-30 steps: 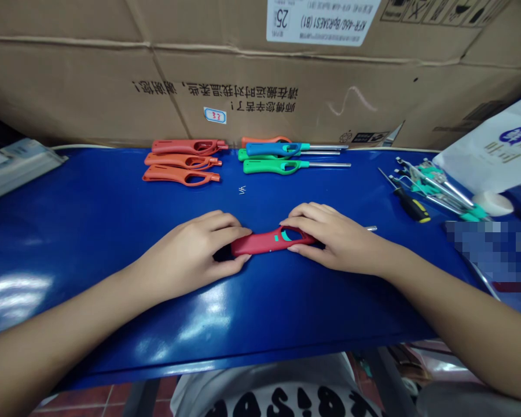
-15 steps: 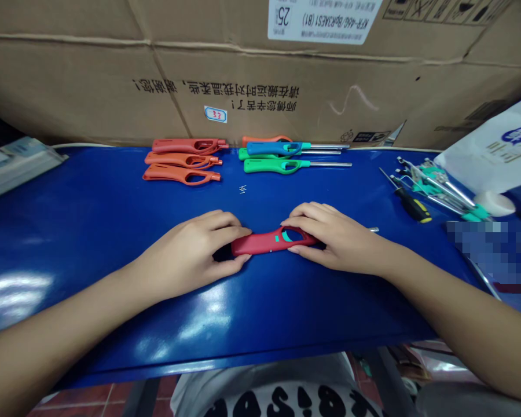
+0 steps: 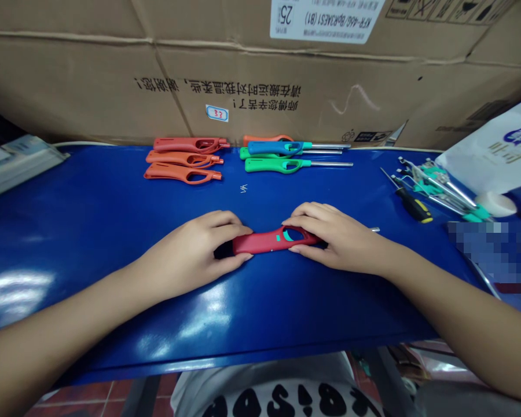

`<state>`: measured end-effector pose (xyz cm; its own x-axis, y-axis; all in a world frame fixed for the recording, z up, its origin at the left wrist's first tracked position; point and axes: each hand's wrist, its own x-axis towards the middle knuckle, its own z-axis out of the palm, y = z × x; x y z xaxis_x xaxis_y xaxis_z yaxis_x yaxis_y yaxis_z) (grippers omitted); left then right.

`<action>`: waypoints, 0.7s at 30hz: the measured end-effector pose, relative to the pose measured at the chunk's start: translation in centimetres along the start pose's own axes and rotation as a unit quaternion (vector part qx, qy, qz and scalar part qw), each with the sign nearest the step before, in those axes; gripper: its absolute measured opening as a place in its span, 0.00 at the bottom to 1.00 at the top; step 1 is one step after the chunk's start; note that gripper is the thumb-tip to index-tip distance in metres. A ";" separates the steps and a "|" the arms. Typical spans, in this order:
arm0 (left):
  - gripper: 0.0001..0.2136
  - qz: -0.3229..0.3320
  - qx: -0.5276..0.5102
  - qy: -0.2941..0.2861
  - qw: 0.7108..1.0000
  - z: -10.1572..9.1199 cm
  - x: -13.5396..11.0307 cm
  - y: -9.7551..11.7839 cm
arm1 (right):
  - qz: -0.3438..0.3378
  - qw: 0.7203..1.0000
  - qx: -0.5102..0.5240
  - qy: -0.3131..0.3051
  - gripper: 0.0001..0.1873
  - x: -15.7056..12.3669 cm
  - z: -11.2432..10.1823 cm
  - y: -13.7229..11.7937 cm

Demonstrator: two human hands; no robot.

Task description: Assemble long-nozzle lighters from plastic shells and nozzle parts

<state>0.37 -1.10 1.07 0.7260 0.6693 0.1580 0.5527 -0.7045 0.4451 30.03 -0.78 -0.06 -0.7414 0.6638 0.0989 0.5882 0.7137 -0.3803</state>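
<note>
A red gas lighter with a teal trigger lies flat on the blue table, its metal tip showing past my right hand. My left hand pinches the handle's left end between thumb and fingers. Around the trigger-loop end, my right hand is closed and covers part of the lighter's barrel. Beyond my hands are several tiny white pieces. Farther back lie orange and red lighter shells without rods, and beside them lighters with metal rods, including a green lighter and a blue lighter.
A cardboard box stands along the table's back edge. To the right are a black and yellow screwdriver, a pile of metal rods with teal parts and a white bag. Flat packages sit at the left.
Both hands keep their hold on the red gas lighter in nearly the same place. The whole view has shifted very slightly.
</note>
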 end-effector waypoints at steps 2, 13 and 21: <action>0.14 0.001 0.002 0.001 1.000 0.0 0.0 0.1 | 0.000 1.000 -0.008 -0.001 0.17 0.0 0.0 0.0; 0.14 -0.007 -0.007 0.004 1.000 -0.1 0.0 0.3 | -0.006 0.999 -0.037 0.001 0.18 -0.1 0.0 -0.1; 0.14 -0.003 -0.008 0.006 1.000 0.0 -0.1 0.1 | 0.002 1.000 -0.013 0.010 0.18 -0.1 0.1 -0.3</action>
<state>0.33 -1.20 1.13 0.7174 0.6765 0.1667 0.5501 -0.6968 0.4603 29.89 -1.02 -0.06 -0.7321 0.6714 0.1155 0.6003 0.7159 -0.3565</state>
